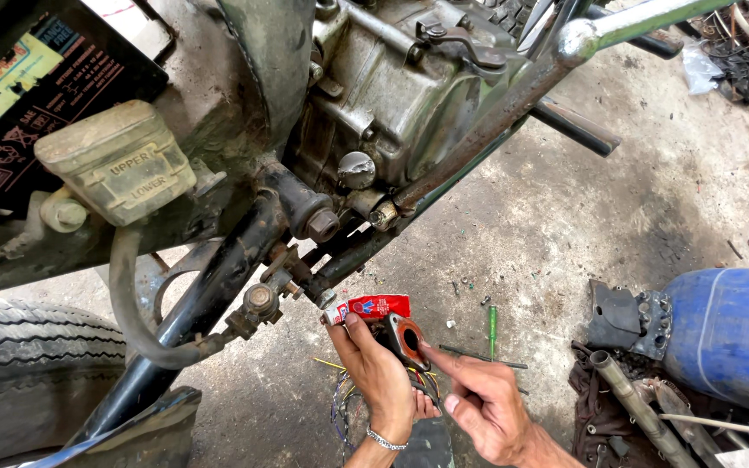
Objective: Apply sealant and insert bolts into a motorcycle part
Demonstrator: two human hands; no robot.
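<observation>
L hand [381, 368] gripped a small dark flanged part [402, 336] plus a red sealant tube [376, 307], low beside the engine [392, 95]. R hand [487, 406] held nothing, forefinger spreading orange sealant on the flange; roughly half coated, prob. Part not yet fitted.

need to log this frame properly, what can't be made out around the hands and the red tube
- Small dark flanged part, head view: its back and lower end are hidden by the left hand.
- Red tube: its cap end is covered by the left thumb.
- Right hand: the forearm is cut off by the bottom edge; what is on the fingertip touching the flange is too small to tell.
- Coloured wires: their ends run behind the left wrist.
</observation>
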